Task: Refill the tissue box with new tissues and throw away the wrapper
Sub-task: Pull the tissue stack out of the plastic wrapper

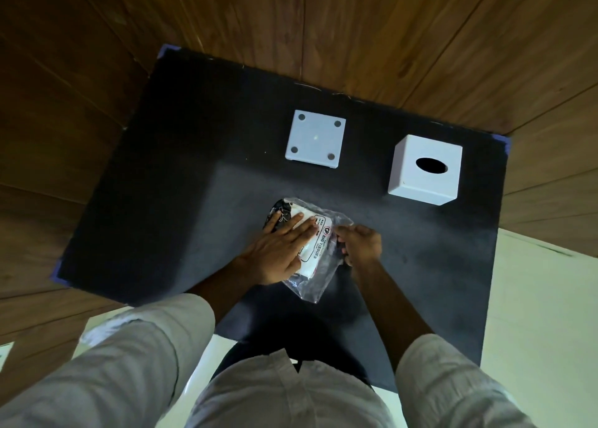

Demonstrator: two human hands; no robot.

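A pack of tissues in a clear plastic wrapper (318, 249) printed "BIG TISSUES" lies on the black table (168, 175), near its front middle. My left hand (278, 249) lies flat on the pack's left part, fingers spread and pressing it down. My right hand (359, 245) pinches the wrapper's right edge with closed fingers. The white cube tissue box cover (425, 170), with its dark oval slot facing up, stands at the back right. Its white square base plate (315, 139) with grey round pads at the corners lies left of it, apart.
Wood-panelled walls surround the table at the back and left. A pale floor shows at the right and below the table's front edge. My light sleeves and shirt fill the bottom of the view.
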